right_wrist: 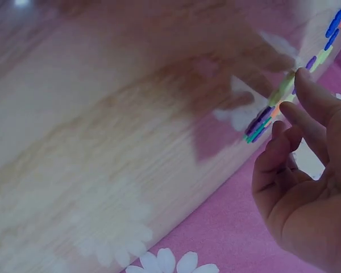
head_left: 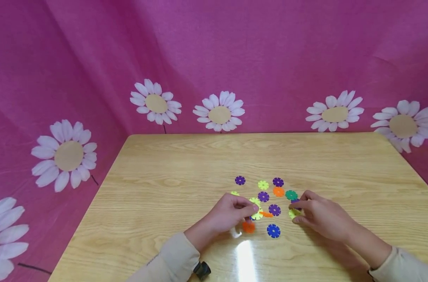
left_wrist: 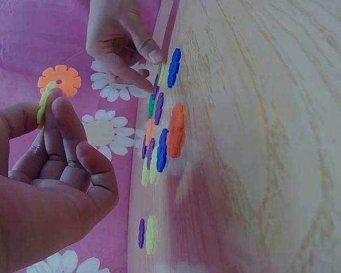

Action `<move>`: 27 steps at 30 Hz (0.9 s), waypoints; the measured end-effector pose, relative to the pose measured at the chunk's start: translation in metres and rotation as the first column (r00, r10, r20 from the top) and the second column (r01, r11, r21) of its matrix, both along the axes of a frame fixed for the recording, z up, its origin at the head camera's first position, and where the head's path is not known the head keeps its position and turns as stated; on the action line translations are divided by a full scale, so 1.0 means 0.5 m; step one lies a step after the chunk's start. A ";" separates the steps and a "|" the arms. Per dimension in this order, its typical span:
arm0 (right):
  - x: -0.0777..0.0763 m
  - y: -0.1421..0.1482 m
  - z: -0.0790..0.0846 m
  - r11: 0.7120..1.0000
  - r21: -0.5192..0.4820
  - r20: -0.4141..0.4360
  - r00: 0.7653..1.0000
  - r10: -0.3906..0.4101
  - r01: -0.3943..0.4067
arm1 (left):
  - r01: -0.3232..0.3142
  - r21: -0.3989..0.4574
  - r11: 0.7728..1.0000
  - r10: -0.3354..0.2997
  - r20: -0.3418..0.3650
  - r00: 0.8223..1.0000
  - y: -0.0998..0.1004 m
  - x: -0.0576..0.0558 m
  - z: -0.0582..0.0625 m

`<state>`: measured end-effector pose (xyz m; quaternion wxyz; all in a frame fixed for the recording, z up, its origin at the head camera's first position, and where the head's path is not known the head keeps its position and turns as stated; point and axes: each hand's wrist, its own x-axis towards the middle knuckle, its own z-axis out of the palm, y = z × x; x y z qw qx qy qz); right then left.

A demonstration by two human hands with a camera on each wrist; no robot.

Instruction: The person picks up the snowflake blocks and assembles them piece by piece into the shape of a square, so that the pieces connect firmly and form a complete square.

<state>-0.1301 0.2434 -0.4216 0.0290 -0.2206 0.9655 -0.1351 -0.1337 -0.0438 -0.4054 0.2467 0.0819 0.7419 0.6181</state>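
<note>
My left hand [head_left: 229, 211] pinches a yellow-green notched plastic disc [left_wrist: 44, 105] between thumb and index finger. An orange disc [left_wrist: 59, 81] stands at an angle against it, seemingly joined. In the head view a second yellow-green disc overlaps there; whether it is held is unclear. My right hand [head_left: 321, 213] reaches down to another yellow-green disc [right_wrist: 281, 90] that looks flat on the table. Its thumb and finger stand apart at opposite edges of that disc; a firm grip is not visible. A purple disc [head_left: 295, 201] and a green disc [head_left: 291, 195] lie by its fingertips.
Several loose discs lie between and beyond the hands, among them a blue disc [head_left: 273, 231], an orange disc [head_left: 249, 227] and a purple disc [head_left: 240, 180]. The wooden table [head_left: 164, 188] meets a pink flowered cloth [head_left: 270, 58] at its back and sides.
</note>
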 end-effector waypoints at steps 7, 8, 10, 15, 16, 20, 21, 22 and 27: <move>0.001 -0.001 -0.007 1.000 -0.020 -0.015 1.000 0.014 -0.014 | -0.002 0.003 1.000 0.002 -0.002 1.000 0.004 0.000 0.001; 0.001 -0.001 -0.007 1.000 -0.022 -0.019 1.000 0.015 -0.016 | -0.002 0.004 1.000 0.002 -0.003 1.000 0.004 0.000 0.000; 0.001 -0.002 -0.006 1.000 -0.025 -0.021 1.000 0.011 -0.011 | 0.000 0.008 1.000 0.000 -0.003 1.000 0.004 0.000 -0.002; -0.001 -0.002 -0.004 0.999 -0.041 0.013 1.000 0.004 -0.003 | 0.005 0.012 1.000 -0.005 -0.004 1.000 0.005 0.001 -0.006; -0.002 -0.002 -0.004 0.999 -0.051 0.023 1.000 0.005 -0.004 | 0.008 0.009 1.000 -0.008 -0.005 1.000 0.005 0.001 -0.006; -0.003 0.000 -0.004 0.996 -0.085 0.039 0.999 0.013 -0.010 | 0.029 -0.006 1.000 -0.029 -0.010 1.000 0.007 0.000 -0.004; -0.004 0.000 -0.005 0.996 -0.088 0.038 0.999 0.012 -0.009 | 0.034 -0.011 0.999 -0.034 -0.013 0.999 0.008 0.000 -0.004; -0.004 0.000 -0.004 0.996 -0.088 0.033 0.999 0.012 -0.009 | 0.036 -0.012 0.999 -0.036 -0.013 0.999 0.008 0.000 -0.004; -0.008 -0.002 -0.003 0.998 -0.051 0.025 0.999 -0.026 0.027 | 0.041 -0.010 0.999 -0.041 -0.011 0.999 0.009 -0.002 -0.006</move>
